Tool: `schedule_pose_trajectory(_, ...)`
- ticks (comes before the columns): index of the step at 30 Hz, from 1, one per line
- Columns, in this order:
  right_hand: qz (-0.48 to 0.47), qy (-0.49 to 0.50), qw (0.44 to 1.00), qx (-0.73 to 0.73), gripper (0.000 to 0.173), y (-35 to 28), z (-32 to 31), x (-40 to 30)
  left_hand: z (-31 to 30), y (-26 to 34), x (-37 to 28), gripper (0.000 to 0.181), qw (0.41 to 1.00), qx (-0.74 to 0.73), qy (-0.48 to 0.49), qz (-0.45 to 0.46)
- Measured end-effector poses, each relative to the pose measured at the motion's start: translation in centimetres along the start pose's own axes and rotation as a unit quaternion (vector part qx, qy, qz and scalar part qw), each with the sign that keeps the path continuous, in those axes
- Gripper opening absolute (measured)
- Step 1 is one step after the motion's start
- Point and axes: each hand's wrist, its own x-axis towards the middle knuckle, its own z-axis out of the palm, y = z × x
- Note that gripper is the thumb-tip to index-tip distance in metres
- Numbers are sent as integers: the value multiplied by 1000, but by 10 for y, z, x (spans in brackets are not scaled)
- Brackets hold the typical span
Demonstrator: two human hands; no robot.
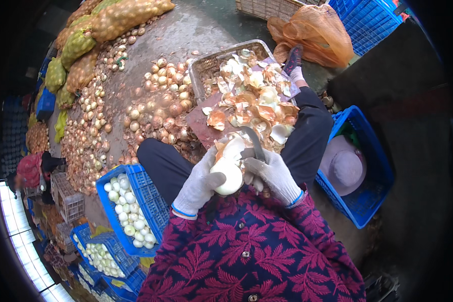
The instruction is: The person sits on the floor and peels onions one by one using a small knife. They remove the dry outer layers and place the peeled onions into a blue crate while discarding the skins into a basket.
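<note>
My left hand (200, 185), in a white knitted glove, holds a white onion (227, 177) with a flap of loosened skin still on its far side. My right hand (270, 170), gloved too, grips a knife with a curved dark blade (255, 141) beside the onion. Brown and white onion skins (258, 109) are heaped just beyond both hands, on a reddish board (207, 117) and in a plastic crate (198, 81) between my legs.
Unpeeled onions (166, 102) cover the floor ahead to the left. A blue crate of peeled onions (126, 211) stands by my left leg. At the right, a blue crate (356, 211) holds a pale hat (343, 165). Full mesh sacks (128, 19) lie farther off; a person (32, 170) is at far left.
</note>
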Motion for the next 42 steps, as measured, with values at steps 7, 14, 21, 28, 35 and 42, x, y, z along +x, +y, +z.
schedule_pose_trajectory(7, 20, -68, 996, 50, 33, 10, 6, 13, 6, 33, 11, 116, 977, 202, -10, 66)
schedule_pose_trajectory(14, -11, -3, 978, 209, 34, 25, 17, 18, 26, -28, 9, 88, 976, 0, 164, 141)
schedule_pose_trajectory(21, -29, 6, 985, 169, 33, 24, 0, 20, 8, 1, 1, 94, 994, 70, 71, 52)
schedule_pose_trajectory(28, -46, -10, 934, 355, 18, 16, -5, 25, -9, -19, 0, 107, 962, -246, -90, 72)
schedule_pose_trajectory(35, -148, 73, 968, 190, 29, 6, -25, 100, -37, -31, -14, 88, 797, -560, -199, 110)
schedule_pose_trajectory(42, -139, 149, 977, -58, 51, -78, -43, 214, -78, -29, -70, 82, 799, -553, -28, 234)
